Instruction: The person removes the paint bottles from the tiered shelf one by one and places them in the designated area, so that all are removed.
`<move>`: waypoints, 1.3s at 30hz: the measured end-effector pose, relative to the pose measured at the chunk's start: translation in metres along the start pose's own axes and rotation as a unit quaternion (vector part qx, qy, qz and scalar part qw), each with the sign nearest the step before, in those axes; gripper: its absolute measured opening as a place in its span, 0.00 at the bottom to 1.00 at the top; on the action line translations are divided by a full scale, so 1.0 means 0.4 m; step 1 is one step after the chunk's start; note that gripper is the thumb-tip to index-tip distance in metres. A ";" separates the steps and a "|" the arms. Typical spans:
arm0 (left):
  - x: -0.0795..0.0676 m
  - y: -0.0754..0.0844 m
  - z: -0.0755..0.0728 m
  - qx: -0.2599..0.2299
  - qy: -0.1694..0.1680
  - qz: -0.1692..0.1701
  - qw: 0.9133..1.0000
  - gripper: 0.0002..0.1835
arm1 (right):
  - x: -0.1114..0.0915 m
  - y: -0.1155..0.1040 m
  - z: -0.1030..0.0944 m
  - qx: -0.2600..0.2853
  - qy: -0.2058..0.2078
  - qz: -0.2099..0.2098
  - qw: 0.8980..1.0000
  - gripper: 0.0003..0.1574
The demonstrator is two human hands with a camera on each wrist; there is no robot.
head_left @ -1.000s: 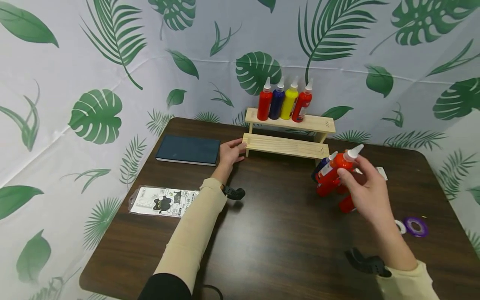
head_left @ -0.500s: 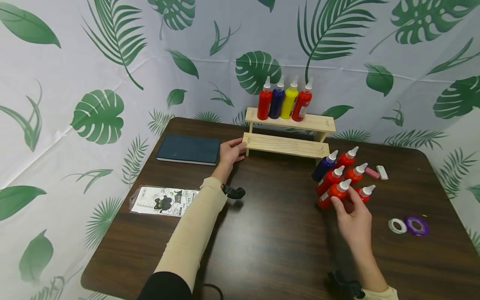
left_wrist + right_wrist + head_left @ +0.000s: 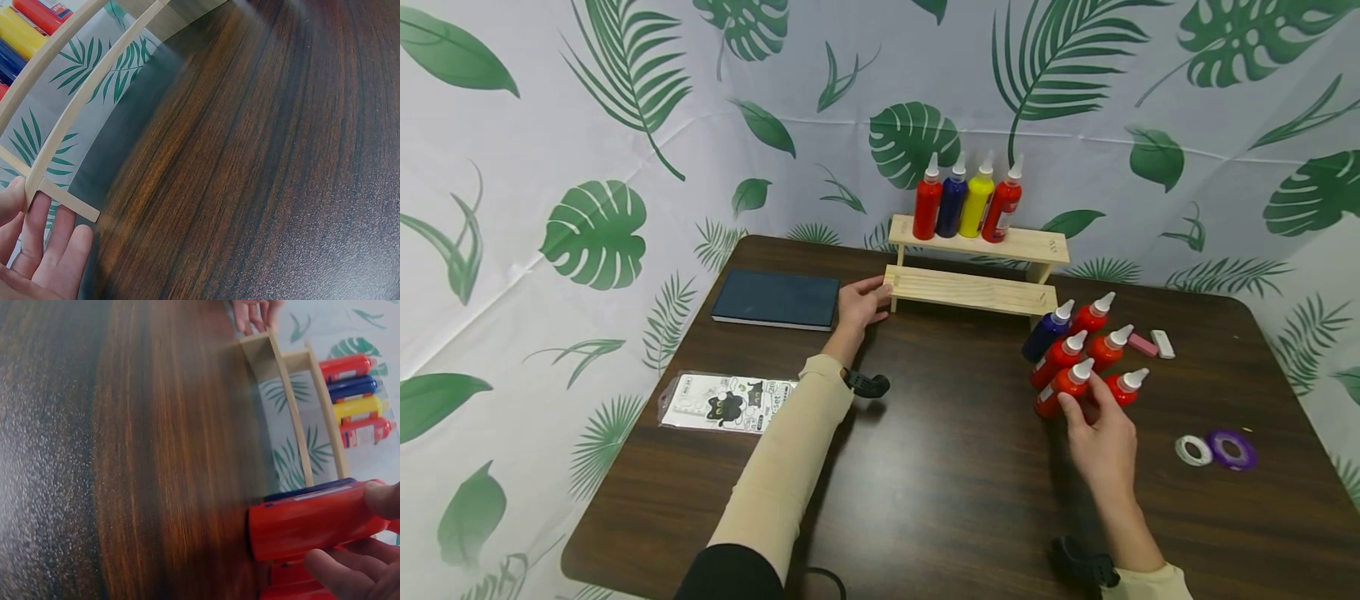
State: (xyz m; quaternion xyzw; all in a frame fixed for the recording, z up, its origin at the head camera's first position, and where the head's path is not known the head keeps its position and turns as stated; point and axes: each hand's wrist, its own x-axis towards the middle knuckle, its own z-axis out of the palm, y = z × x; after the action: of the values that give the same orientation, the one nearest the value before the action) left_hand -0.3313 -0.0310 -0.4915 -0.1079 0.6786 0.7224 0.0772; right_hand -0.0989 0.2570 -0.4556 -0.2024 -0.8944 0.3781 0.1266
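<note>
- Red bottle (image 3: 1063, 392): stands roughly upright at the near end of a cluster, on the right half of the tabletop (image 3: 955, 492); cannot tell whether touching the surface or just above.
- Right hand (image 3: 1103, 437): pinches the red bottle near its shoulder, with thumb on one side and fingers on the other.
- Left hand (image 3: 859, 304): pinches the left end of the lower tier (image 3: 973, 291), with thumb above and fingers below, near the leg.
- Behind and beside the pinched bottle: a blue bottle (image 3: 1047, 332) at back left and four more red ones, all with white nozzles.
- On the upper tier (image 3: 1045, 245) of the wooden rack, left to right: red, blue, yellow and red bottles, upright in a row.
- Right of the cluster: a pink block (image 3: 1142, 345) touching or just beside a white block (image 3: 1163, 344); nearer, a white ring (image 3: 1180, 451) next to a purple ring (image 3: 1250, 454).
- Left of the left hand: a dark book (image 3: 777, 298); nearer, a packet (image 3: 722, 403) with a black cat print, partly hidden by the sleeve (image 3: 790, 467).
- Behind everything: a leaf-print cloth (image 3: 820, 208).
</note>
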 end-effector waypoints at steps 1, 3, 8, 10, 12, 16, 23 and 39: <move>0.000 -0.001 0.000 0.000 0.000 0.000 1.000 0.17 | 0.000 0.000 0.000 -0.002 0.001 0.000 1.000 0.34; 0.001 -0.002 0.000 0.000 -0.001 0.001 1.000 0.17 | 0.000 -0.001 0.000 -0.005 0.001 -0.001 1.000 0.35; 0.002 -0.004 0.000 0.002 -0.001 0.003 1.000 0.17 | -0.001 -0.003 0.001 -0.015 -0.001 -0.002 1.000 0.36; 0.002 -0.004 0.000 0.002 -0.001 0.004 1.000 0.17 | -0.002 -0.005 0.000 -0.018 -0.004 -0.002 1.000 0.36; 0.003 -0.006 -0.001 0.000 0.000 0.004 1.000 0.17 | -0.003 -0.008 -0.002 -0.017 -0.011 0.000 1.000 0.37; 0.005 -0.008 -0.002 -0.002 0.001 0.002 1.000 0.17 | -0.007 -0.020 -0.015 -0.022 -0.021 -0.003 1.000 0.40; 0.006 -0.006 0.000 -0.002 -0.003 0.000 1.000 0.17 | -0.024 -0.070 -0.078 -0.020 0.039 -0.037 0.998 0.37; 0.009 -0.007 0.004 -0.006 -0.004 0.001 1.000 0.17 | 0.153 -0.321 -0.127 -0.023 -0.082 -0.163 0.983 0.41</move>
State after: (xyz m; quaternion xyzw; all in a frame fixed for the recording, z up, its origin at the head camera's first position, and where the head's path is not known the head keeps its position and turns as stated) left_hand -0.3341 -0.0294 -0.4948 -0.1048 0.6738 0.7273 0.0785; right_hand -0.1681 0.2357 -0.3232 -0.0251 -0.9313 0.3468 0.1082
